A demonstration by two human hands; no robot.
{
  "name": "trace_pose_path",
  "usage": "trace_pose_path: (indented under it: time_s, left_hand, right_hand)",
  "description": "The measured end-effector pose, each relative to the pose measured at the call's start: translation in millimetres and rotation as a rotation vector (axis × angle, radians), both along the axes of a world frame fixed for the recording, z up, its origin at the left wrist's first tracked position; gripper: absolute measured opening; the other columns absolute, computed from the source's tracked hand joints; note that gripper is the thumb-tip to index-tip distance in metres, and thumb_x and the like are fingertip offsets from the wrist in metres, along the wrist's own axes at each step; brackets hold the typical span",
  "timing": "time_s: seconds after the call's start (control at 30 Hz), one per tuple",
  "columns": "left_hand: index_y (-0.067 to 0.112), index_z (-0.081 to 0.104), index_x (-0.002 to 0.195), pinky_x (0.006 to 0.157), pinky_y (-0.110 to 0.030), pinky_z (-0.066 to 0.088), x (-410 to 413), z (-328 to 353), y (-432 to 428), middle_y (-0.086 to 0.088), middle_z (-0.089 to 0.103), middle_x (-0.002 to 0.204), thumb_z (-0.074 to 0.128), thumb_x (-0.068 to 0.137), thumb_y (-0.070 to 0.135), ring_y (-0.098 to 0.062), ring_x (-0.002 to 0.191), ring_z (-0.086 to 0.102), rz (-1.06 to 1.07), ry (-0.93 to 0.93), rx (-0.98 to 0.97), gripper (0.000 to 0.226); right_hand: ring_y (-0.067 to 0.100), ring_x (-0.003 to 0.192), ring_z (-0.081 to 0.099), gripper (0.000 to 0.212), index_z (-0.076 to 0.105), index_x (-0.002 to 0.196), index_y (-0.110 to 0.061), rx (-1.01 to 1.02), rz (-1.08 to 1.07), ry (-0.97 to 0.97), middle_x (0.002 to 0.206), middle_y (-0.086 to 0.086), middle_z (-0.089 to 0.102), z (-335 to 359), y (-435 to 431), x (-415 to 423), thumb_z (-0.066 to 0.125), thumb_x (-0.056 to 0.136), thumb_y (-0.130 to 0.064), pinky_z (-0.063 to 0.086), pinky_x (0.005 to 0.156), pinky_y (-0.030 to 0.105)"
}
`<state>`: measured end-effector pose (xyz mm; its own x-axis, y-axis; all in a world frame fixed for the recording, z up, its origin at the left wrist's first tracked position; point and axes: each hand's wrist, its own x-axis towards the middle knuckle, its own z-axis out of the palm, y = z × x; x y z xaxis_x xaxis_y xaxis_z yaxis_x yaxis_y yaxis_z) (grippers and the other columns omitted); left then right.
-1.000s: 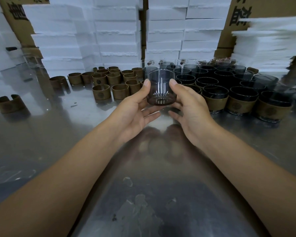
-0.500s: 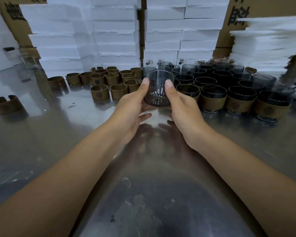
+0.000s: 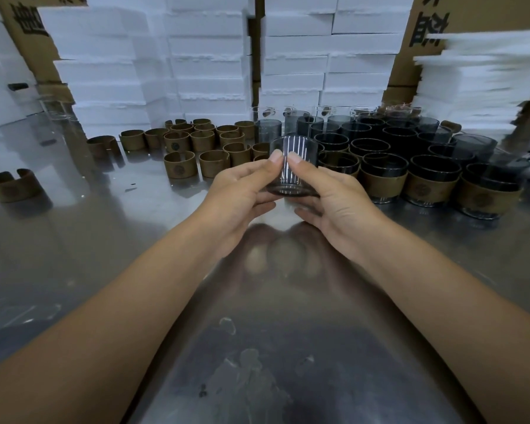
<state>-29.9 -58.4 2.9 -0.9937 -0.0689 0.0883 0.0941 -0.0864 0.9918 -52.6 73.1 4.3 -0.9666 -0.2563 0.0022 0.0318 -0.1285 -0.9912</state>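
Thumbs closed in since earlier frame, now near-touching on near wall of glass; glass slightly lower in frame. Left hand and right hand both cup it, fingers curled under base. Held just above tabletop, toward far edge, between loose brown sleeves at left and sleeved glasses at right. Held glass bare. Judgement: right front rows done; bare dark glasses behind, many sleeves unused, so plenty left.
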Motion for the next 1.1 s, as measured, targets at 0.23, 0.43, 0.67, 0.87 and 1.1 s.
trace_pose_path:
  time_s: [0.23, 0.43, 0.67, 0.87, 1.1]
  left_hand:
    - [0.019, 0.069, 0.102, 0.085, -0.027, 0.053, -0.5, 1.4, -1.3, -0.002, 0.074, 0.098, 0.055, 0.089, 0.044, -0.014, 0.09, 0.071, -0.046, -0.039, 0.104, 0.032]
    - [0.019, 0.069, 0.098, 0.076, -0.023, 0.057, 0.7, 5.2, -2.2, -0.001, 0.075, 0.094, 0.058, 0.075, 0.045, -0.015, 0.088, 0.071, -0.13, -0.019, 0.251, 0.036]
    - [0.019, 0.067, 0.106, 0.083, -0.024, 0.055, -0.9, 4.7, -2.1, -0.001, 0.074, 0.1, 0.055, 0.079, 0.048, -0.014, 0.094, 0.07, -0.15, 0.016, 0.189, 0.042]
    - [0.021, 0.069, 0.101, 0.085, -0.029, 0.049, -1.9, 0.0, -0.4, 0.004, 0.075, 0.097, 0.063, 0.083, 0.045, -0.012, 0.095, 0.07, 0.051, 0.037, -0.018, 0.03]
    - [0.021, 0.067, 0.098, 0.082, -0.031, 0.051, 0.5, 1.6, 4.8, 0.006, 0.074, 0.092, 0.07, 0.064, 0.048, -0.008, 0.088, 0.068, -0.018, 0.05, 0.025, 0.043]
  right_hand:
    - [0.004, 0.078, 0.065, 0.035, 0.073, 0.072, -0.023, -0.084, 0.009, -0.023, 0.077, -0.009, 0.072, 4.3, 3.9, 0.4, 0.07, 0.053, -0.052, 0.044, 0.082, 0.023]
    - [0.003, 0.078, 0.067, 0.038, 0.071, 0.079, -0.026, -0.203, 0.005, -0.086, 0.075, -0.01, 0.073, 5.8, 5.0, -2.5, 0.065, 0.056, -0.055, 0.042, 0.089, 0.029]
    - [0.004, 0.091, 0.068, 0.046, 0.07, 0.093, -0.025, -0.145, 0.033, -0.033, 0.094, -0.008, 0.075, 3.2, 1.3, -1.9, 0.056, 0.072, -0.064, 0.04, 0.099, 0.036]
    - [0.007, 0.085, 0.071, 0.039, 0.067, 0.099, -0.025, -0.16, 0.03, -0.057, 0.094, -0.004, 0.076, 3.6, 2.7, -2.5, 0.051, 0.086, -0.059, 0.044, 0.097, 0.038]
    - [0.012, 0.089, 0.066, 0.019, 0.066, 0.095, -0.027, -0.118, -0.023, 0.047, 0.082, -0.009, 0.07, 0.7, -1.2, -0.1, 0.07, 0.082, -0.04, 0.047, 0.09, 0.034]
